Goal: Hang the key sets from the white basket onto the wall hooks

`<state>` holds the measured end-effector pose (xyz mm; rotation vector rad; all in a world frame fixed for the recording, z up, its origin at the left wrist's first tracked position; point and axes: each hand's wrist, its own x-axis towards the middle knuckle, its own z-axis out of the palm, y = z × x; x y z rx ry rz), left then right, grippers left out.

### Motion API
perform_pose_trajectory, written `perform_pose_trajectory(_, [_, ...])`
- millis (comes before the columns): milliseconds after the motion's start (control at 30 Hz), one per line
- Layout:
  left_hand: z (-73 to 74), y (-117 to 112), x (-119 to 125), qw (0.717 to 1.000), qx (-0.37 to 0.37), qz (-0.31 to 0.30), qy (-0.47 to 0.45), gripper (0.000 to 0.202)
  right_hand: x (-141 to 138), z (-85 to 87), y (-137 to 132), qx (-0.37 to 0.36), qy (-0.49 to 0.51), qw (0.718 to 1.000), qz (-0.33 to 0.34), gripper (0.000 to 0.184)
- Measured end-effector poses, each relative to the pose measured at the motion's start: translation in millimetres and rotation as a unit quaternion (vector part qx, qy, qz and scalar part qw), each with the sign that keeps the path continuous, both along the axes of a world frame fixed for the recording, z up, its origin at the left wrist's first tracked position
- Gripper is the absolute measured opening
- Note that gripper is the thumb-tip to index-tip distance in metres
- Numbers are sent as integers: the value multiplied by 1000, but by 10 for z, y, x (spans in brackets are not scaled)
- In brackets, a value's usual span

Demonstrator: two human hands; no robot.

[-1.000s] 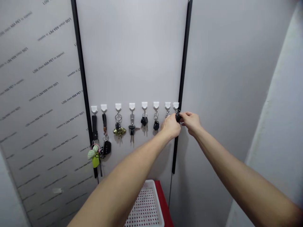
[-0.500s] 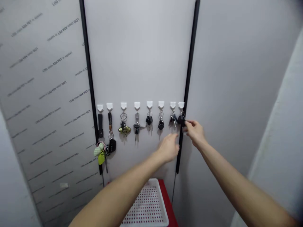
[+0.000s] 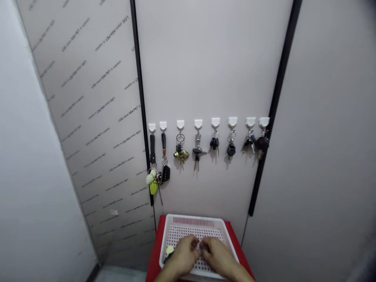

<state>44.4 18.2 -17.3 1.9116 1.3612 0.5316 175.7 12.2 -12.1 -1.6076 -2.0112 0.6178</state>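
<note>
Both my hands are low in a white perforated plastic basket [image 3: 194,218], close together over its red-dotted floor. My left hand [image 3: 185,256] has curled fingers and sits next to a small pale yellow-green trinket with dark keys [image 3: 169,251] lying in the basket. My right hand [image 3: 216,256] almost meets it at the fingertips. Anything between them is hidden. High above, a black key fob [image 3: 262,143] hangs from the rightmost white adhesive hook [image 3: 264,122], touched by neither hand.
Several more key bunches [image 3: 198,150] hang along the row of hooks on a pale grey panel [image 3: 205,70]. The basket rests on a red surface [image 3: 154,262]. Black vertical strips [image 3: 274,105] and printed film-covered panels [image 3: 96,117] flank it.
Both hands have dropped from the black fob at the right end of the hooks into the basket. The fob stays on its hook, and the view has tilted down and shifted.
</note>
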Motion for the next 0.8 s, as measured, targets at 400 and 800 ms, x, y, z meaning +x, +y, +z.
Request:
perform_pose_trajectory(400, [-41, 97, -8, 997, -42, 47, -41, 23, 16, -125, 111, -53, -37, 998, 11, 21])
perform_pose_trajectory(800, [-112, -3, -14, 977, -121, 78, -158, 33, 22, 6, -68, -43, -56, 997, -11, 25])
